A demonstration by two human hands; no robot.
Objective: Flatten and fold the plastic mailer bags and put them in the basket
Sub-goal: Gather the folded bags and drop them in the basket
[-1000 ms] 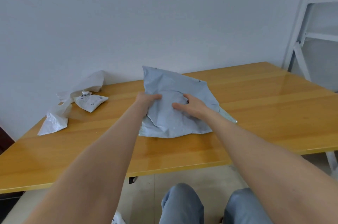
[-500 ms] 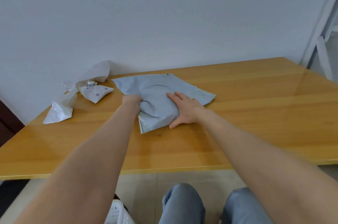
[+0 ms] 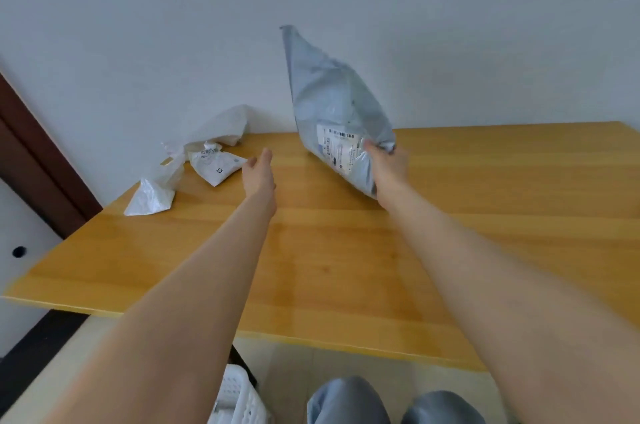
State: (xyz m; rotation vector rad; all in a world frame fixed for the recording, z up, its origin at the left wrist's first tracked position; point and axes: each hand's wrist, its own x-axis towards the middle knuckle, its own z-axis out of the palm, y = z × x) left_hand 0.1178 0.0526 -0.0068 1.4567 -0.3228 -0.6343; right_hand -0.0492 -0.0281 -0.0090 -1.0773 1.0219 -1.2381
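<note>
Head view, left to right. The white bags lie crumpled at the table's far left corner, against the wall, in the same heap as a second ago; none has been flattened yet. The basket shows only as a white slatted rim at the bottom edge, under the table's near side and beside the person's knees, so I cannot tell what is in it.

The left hand has let go. Half a second ago it was bunched on the grey bag's left edge. Now it holds nothing, with fingers straight and together, hovering over the wood and pointing towards the white heap, near it but not touching.

The grey bag was lying on the table under both hands. It is now off the surface and standing almost upright in the air, its top corner against the wall behind and its printed label turned to the camera. The right hand, which had been pressing flat on it, grips its lower edge beside the label, with fingers behind and thumb in front.

The bag looks opened out rather than folded small, so I judge the fold is not finished. The lift may be a flip for another pass, or the start of carrying it down to the basket.
</note>
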